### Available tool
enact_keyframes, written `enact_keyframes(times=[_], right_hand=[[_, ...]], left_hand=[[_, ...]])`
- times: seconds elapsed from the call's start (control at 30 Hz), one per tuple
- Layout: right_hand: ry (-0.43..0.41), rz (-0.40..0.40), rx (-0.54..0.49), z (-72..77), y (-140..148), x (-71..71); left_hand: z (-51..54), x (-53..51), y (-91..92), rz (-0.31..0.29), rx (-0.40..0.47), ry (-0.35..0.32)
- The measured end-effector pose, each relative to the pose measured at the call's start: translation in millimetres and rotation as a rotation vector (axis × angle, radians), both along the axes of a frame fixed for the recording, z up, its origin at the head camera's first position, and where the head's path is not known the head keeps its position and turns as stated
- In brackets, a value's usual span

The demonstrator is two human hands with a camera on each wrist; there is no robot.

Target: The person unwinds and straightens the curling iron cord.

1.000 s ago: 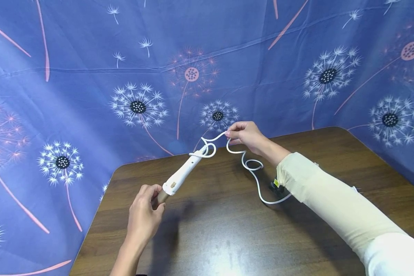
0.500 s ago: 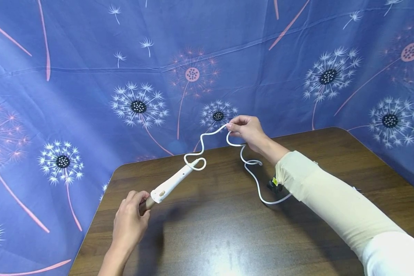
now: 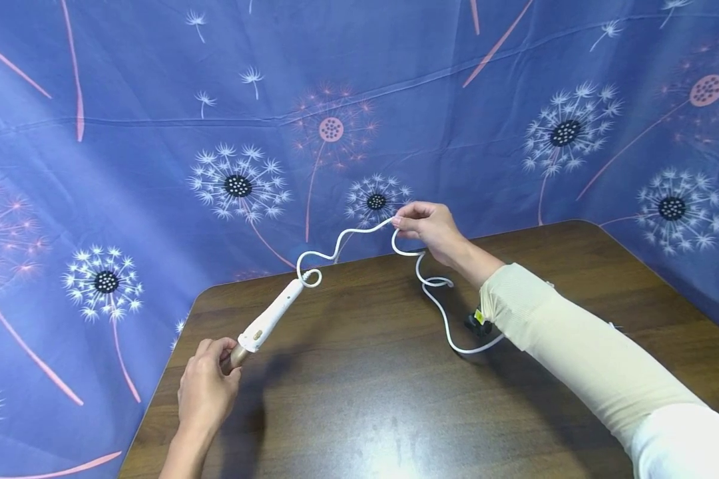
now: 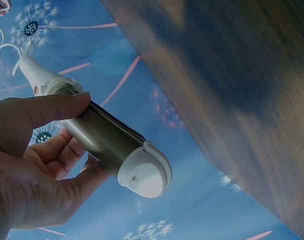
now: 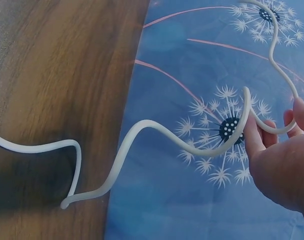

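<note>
In the head view, a white-handled hair curling iron [image 3: 272, 316] slants above the table, its cord end pointing away. My left hand [image 3: 206, 386] grips its gold-brown barrel [image 4: 104, 137] between thumb and fingers. The left wrist view shows the barrel's white end cap [image 4: 148, 175] sticking out past the fingers. From the handle a white cord [image 3: 365, 231] loops once and rises to my right hand [image 3: 434, 233], which pinches it near the table's far edge. Beyond the pinch the wavy cord hangs down to the wood and passes out of sight under the right forearm.
The brown wooden table [image 3: 359, 386] has rounded far corners. Behind and left of it hangs a blue cloth [image 3: 431, 120] with dandelion prints. Below the right sleeve [image 3: 575, 346] sits a small black thing [image 3: 477, 324] with a yellow patch, its kind unclear.
My left hand has drawn the curling iron left and toward me. The cord between the hands has stretched out and its loop has shrunk. My right hand rose slightly and kept its pinch.
</note>
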State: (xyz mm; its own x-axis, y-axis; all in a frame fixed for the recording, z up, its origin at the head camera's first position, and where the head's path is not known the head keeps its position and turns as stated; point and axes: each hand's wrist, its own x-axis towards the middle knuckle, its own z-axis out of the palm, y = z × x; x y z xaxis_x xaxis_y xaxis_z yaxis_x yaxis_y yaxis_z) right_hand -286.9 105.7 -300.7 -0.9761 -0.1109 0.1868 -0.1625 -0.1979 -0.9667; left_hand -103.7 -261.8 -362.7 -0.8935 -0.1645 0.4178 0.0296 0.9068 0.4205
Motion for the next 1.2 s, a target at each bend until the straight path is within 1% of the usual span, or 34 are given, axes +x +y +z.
enact_keyframes(times=[0.17, 0.27, 0.37, 0.43, 0.57, 0.7, 1.0, 1.2], right_hand=[[-0.022, 0.027, 0.015, -2.0, 0, 0.7], [-0.028, 0.037, 0.028, -3.7, -1, 1.3], [-0.034, 0.049, 0.041, -4.9, -3, 2.2], [-0.039, 0.061, 0.045, -5.9, -4, 2.8], [-0.047, 0.096, 0.059, -7.9, -4, 4.3], [-0.058, 0.122, 0.083, -10.2, -4, 6.3], [-0.046, 0.185, 0.219, -16.7, -6, 7.0], [-0.052, 0.215, 0.308, -20.7, -7, 7.9]], left_hand=[[-0.3, -0.5, -7.2, 0.049, 0.017, -0.013], [-1.3, -0.8, -11.8, 0.089, 0.025, -0.014], [-3.8, -0.8, -17.8, 0.130, 0.035, -0.011], [-5.5, -0.7, -22.0, 0.153, 0.041, -0.020], [-8.3, -0.2, -29.8, 0.189, 0.054, -0.043], [-10.1, 0.0, -37.8, 0.209, 0.057, -0.054], [-9.2, 5.1, -55.4, 0.266, 0.113, -0.081], [-6.2, 10.6, -67.6, 0.298, 0.112, -0.092]])
